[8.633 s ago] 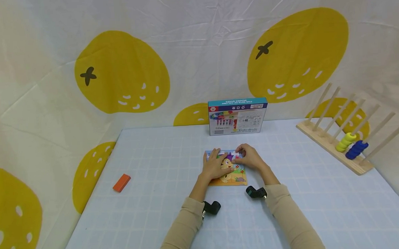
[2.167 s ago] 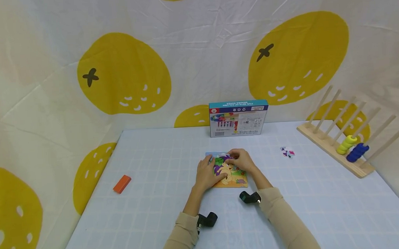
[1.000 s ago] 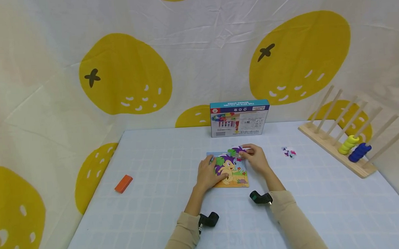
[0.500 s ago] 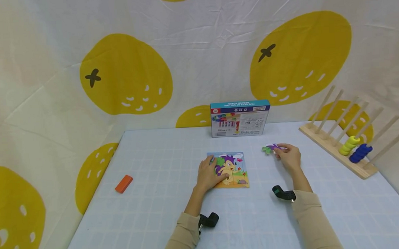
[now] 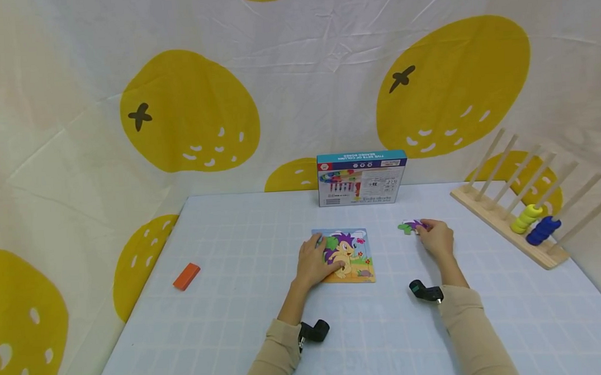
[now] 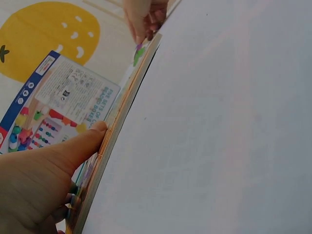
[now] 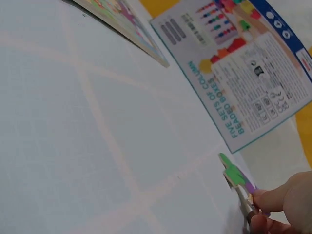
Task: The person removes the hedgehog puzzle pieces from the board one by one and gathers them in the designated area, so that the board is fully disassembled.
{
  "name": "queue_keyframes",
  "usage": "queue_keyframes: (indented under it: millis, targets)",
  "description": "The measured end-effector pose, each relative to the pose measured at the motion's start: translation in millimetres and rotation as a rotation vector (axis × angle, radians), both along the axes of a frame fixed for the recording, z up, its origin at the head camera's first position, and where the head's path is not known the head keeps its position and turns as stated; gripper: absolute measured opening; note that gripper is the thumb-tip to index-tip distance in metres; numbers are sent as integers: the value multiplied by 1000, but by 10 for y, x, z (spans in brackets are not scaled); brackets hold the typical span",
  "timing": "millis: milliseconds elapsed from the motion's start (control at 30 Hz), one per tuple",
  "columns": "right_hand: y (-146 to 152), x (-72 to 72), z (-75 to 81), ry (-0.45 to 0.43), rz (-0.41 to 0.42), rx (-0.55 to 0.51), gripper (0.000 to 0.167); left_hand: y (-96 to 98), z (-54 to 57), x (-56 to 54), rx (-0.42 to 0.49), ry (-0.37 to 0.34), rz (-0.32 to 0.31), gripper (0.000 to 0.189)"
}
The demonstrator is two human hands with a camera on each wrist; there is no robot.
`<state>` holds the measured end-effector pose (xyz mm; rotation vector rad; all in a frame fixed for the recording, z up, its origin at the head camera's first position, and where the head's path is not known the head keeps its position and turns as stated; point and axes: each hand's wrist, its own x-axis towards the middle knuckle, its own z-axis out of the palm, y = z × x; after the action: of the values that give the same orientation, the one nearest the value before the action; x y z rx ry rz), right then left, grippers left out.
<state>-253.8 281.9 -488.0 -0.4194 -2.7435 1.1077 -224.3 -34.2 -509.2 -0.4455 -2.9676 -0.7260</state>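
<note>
A picture puzzle (image 5: 356, 259) showing a purple-haired hedgehog lies on the table in front of me. My left hand (image 5: 311, 263) rests across its left side; in the left wrist view the thumb (image 6: 87, 144) lies on the board, and the other fingers are partly hidden. To the right of the board, my right hand (image 5: 437, 240) pinches a green-and-purple puzzle piece (image 5: 408, 226) by its right end. The right wrist view shows this piece (image 7: 235, 174) tilted at the table surface, between thumb and fingers. Whatever lies beneath the right hand is hidden.
At the back stands a beaded-column toy box (image 5: 361, 179). On the right is a wooden peg rack (image 5: 503, 226) with yellow beads (image 5: 526, 218) and blue beads (image 5: 543, 230). An orange block (image 5: 186, 277) lies on the left.
My right hand has lifted the green-and-purple piece from the puzzle's top, carried it right and lowered it slightly. It now covers where a loose piece lay. My left hand has stayed put lately.
</note>
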Motion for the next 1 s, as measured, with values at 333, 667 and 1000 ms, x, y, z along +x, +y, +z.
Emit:
queue_keyframes:
  millis: [333,667,1000]
  targets:
    - [-58,-17,11,-81,-10,44,37,1,-9,1,-3,15,-2,83]
    - [-75,24,2,-72,37,72,45,0,-4,11,1,10,2,82]
    - [-51,41,19,-84,40,74,41,5,0,13,-6,-10,6,83]
